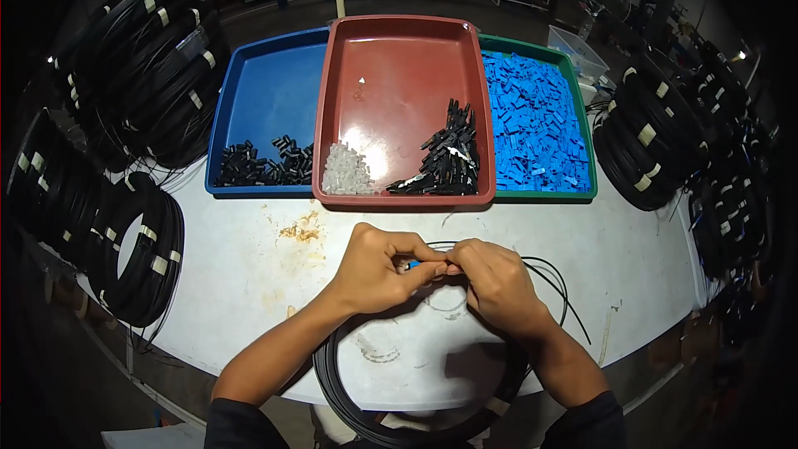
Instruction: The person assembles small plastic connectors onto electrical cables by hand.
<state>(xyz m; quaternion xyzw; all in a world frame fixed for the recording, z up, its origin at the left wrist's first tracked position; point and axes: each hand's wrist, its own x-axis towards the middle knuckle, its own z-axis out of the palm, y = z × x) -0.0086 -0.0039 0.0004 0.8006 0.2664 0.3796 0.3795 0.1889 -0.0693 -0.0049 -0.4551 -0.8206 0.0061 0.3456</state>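
My left hand (384,270) is closed in a pinch around a small blue connector (412,265), of which only a bit shows between the thumb and fingers. Right beside it, my right hand (497,281) is closed too, its fingertips meeting those of the left; what they grip is hidden. A coil of thin black cable (331,378) lies at the table's near edge, below both hands and between the forearms. One loose cable end (573,312) curves out past the right wrist onto the white table (249,283).
Across the far side stand a blue tray (274,58) with short black sleeves, a red tray (407,50) with clear caps and black connector parts, and a green tray (582,100) full of blue pieces. Cable coils (141,249) stack up left, more coils (640,150) right.
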